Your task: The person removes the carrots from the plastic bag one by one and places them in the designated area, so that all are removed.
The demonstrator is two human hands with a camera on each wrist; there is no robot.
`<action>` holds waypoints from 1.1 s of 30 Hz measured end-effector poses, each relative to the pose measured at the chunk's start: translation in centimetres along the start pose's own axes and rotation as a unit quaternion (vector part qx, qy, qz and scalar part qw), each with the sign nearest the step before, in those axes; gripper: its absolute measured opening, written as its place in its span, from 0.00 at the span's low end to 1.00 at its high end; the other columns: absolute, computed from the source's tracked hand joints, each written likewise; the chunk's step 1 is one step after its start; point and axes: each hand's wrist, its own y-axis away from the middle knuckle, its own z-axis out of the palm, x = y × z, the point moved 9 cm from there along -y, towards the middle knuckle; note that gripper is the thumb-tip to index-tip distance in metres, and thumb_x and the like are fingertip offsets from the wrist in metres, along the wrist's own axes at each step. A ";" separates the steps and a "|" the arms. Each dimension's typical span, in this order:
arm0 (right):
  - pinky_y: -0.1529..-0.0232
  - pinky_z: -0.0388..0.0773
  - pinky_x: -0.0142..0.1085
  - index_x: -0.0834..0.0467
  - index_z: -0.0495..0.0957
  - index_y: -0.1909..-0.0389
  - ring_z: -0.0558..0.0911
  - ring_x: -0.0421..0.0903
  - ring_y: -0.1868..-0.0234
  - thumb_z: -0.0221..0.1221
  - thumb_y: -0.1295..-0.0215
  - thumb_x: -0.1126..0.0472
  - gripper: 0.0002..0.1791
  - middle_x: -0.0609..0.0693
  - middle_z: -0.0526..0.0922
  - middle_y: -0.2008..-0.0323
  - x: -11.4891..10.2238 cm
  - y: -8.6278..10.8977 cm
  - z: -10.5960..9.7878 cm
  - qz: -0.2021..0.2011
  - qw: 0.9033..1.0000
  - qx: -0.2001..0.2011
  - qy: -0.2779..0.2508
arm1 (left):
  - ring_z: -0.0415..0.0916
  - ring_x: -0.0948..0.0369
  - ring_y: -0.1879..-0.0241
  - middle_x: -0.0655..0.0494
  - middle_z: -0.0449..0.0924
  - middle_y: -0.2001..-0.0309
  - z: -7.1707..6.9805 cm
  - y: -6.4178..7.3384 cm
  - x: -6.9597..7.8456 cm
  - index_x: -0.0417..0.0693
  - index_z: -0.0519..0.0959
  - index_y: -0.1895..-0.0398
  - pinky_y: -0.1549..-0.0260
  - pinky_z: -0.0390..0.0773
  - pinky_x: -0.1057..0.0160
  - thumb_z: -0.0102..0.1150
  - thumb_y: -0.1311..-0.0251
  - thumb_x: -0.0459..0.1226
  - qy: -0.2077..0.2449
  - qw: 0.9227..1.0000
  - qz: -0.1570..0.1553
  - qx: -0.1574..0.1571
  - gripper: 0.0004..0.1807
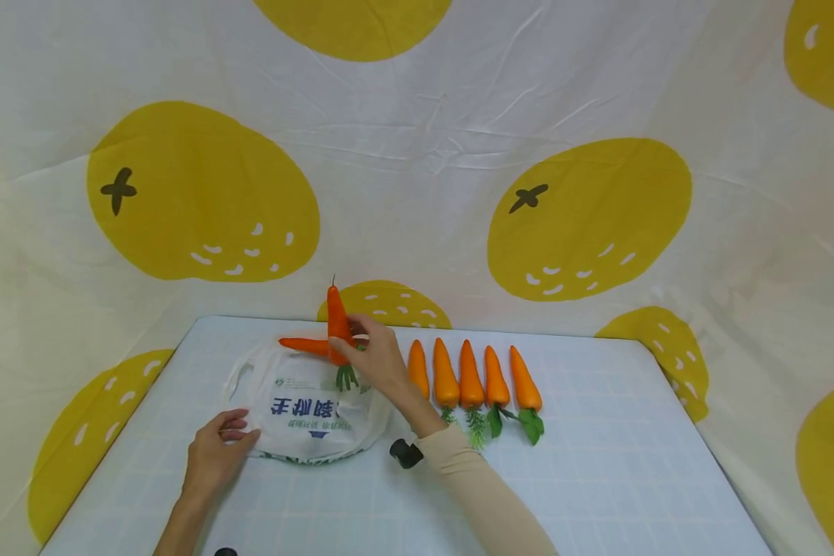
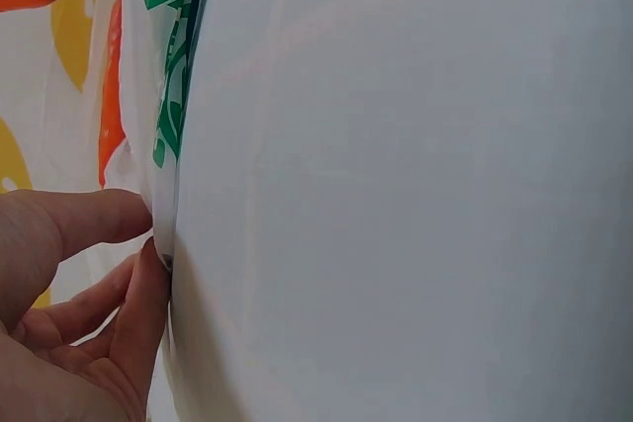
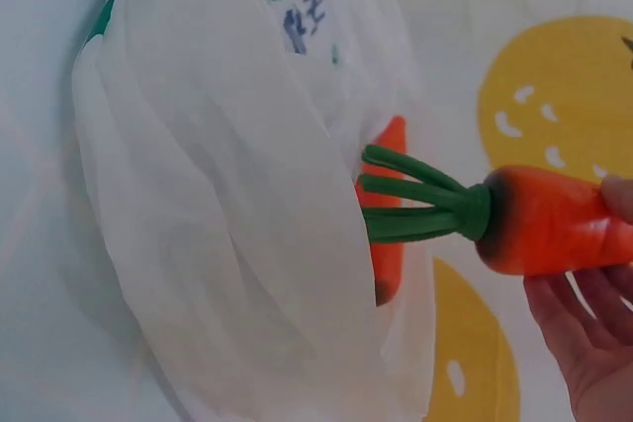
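A white plastic bag (image 1: 278, 439) with blue and green print lies on the left of the table. My left hand (image 1: 215, 452) pinches its near-left edge between thumb and fingers, as the left wrist view shows. Above the bag, my right hand (image 1: 378, 355) holds an orange carrot (image 1: 337, 320), tip up, its green stalks hanging toward the bag. A second carrot (image 1: 302, 345) lies behind it at the bag's far side, tip to the left. In the right wrist view this carrot (image 3: 389, 269) is partly hidden by the bag's white film.
Right of the bag, several carrots (image 1: 470, 378) lie in a row, tips away from me, with green leaves toward me. The pale table (image 1: 598, 479) reaches back to a hanging cloth (image 1: 417, 193) printed with yellow fruit. A black wrist device (image 1: 406, 453) sits beside the right sleeve.
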 end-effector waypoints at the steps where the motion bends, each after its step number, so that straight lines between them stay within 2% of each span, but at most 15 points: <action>1: 0.49 0.82 0.31 0.62 0.77 0.38 0.84 0.47 0.49 0.69 0.33 0.57 0.26 0.55 0.85 0.48 0.1 0.1 -0.3 0.004 1.000 0.008 -0.014 | 0.76 0.40 0.49 0.31 0.78 0.47 0.0 0.0 0.0 0.32 0.72 0.36 0.49 0.77 0.42 0.65 0.34 0.35 -0.001 1.000 -0.001 0.000 0.26; 10: 0.48 0.83 0.35 0.60 0.80 0.41 0.85 0.47 0.49 0.70 0.35 0.57 0.24 0.53 0.86 0.49 1.5 0.7 -3.1 0.063 0.989 0.075 -0.109 | 0.76 0.40 0.49 0.31 0.77 0.46 0.2 -0.2 -0.1 0.33 0.71 0.36 0.48 0.78 0.43 0.65 0.34 0.34 -0.006 1.000 -0.007 0.003 0.26; 14: 0.50 0.84 0.35 0.59 0.81 0.42 0.85 0.47 0.50 0.71 0.36 0.55 0.23 0.52 0.87 0.51 2.3 1.2 -4.5 0.087 0.985 0.088 -0.117 | 0.75 0.39 0.48 0.30 0.76 0.46 0.3 -0.1 0.0 0.32 0.71 0.36 0.47 0.78 0.42 0.64 0.34 0.33 -0.004 1.000 -0.009 0.004 0.26; 18: 0.51 0.84 0.37 0.62 0.81 0.42 0.85 0.52 0.50 0.71 0.35 0.59 0.23 0.57 0.86 0.50 2.0 1.8 -5.7 0.093 0.985 0.098 -0.109 | 0.75 0.39 0.47 0.31 0.76 0.46 0.2 -0.1 -0.2 0.33 0.71 0.36 0.47 0.77 0.41 0.64 0.34 0.33 -0.005 1.000 -0.013 0.003 0.26; 21: 0.48 0.84 0.41 0.67 0.78 0.40 0.84 0.58 0.48 0.68 0.34 0.64 0.23 0.63 0.85 0.48 1.0 2.3 -6.7 0.102 0.982 0.105 -0.120 | 0.75 0.39 0.47 0.31 0.76 0.45 0.1 -0.2 -0.2 0.33 0.71 0.35 0.47 0.77 0.41 0.64 0.34 0.33 -0.005 1.000 -0.009 0.001 0.26; 24: 0.47 0.83 0.41 0.68 0.76 0.38 0.83 0.58 0.47 0.68 0.34 0.64 0.25 0.63 0.84 0.46 1.1 2.8 -7.5 0.120 0.979 0.104 -0.130 | 0.75 0.39 0.47 0.31 0.76 0.45 0.1 -0.1 -0.1 0.33 0.71 0.35 0.47 0.77 0.41 0.64 0.33 0.34 -0.004 1.000 -0.007 -0.002 0.26; 29: 0.46 0.82 0.39 0.66 0.76 0.36 0.83 0.57 0.46 0.69 0.34 0.61 0.27 0.61 0.83 0.45 3.7 3.4 -8.2 0.137 0.975 0.106 -0.142 | 0.75 0.39 0.47 0.31 0.76 0.45 0.1 0.0 0.1 0.33 0.71 0.35 0.47 0.77 0.41 0.64 0.33 0.34 -0.001 1.000 -0.010 -0.004 0.26; 33: 0.47 0.83 0.37 0.61 0.78 0.36 0.84 0.54 0.46 0.70 0.34 0.57 0.27 0.58 0.84 0.46 5.0 4.3 -9.1 0.147 0.970 0.116 -0.155 | 0.74 0.39 0.47 0.31 0.76 0.45 0.1 0.0 0.0 0.33 0.71 0.35 0.47 0.76 0.41 0.64 0.33 0.34 -0.001 1.000 -0.011 -0.005 0.26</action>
